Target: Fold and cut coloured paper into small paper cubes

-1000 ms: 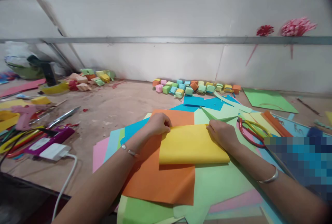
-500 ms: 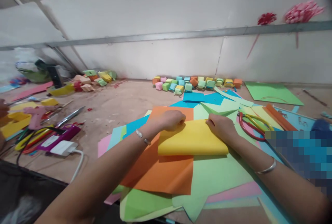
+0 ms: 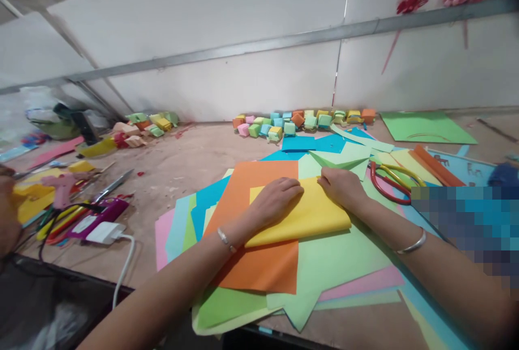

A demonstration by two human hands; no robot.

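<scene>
The folded yellow paper sheet (image 3: pixel 312 212) is doubled over, its rounded fold along the near side; that much is done, and the fold looks soft rather than sharply creased, so pressing it flat seems to be left; whether more folds or any cuts remain, the view does not show; the sheet lies partly on the orange paper sheet (image 3: pixel 259 277) and partly on the pale green paper sheet (image 3: pixel 344 258), all atop layered coloured paper on the brown counter (image 3: pixel 174 169); the left hand (image 3: pixel 270 204) rests across the yellow sheet's left part, fingers (image 3: pixel 292 185) side by side, slightly bent and laid down on its upper face; the right hand (image 3: pixel 344 190) is at the far edge, near its right end, fingers curled and seemingly pinching that edge; the scissors with red and yellow handles (image 3: pixel 381 193) lie just beside the right hand; small folded paper cubes (image 3: pixel 290 128) line up by the white wall (image 3: pixel 259 87)
</scene>
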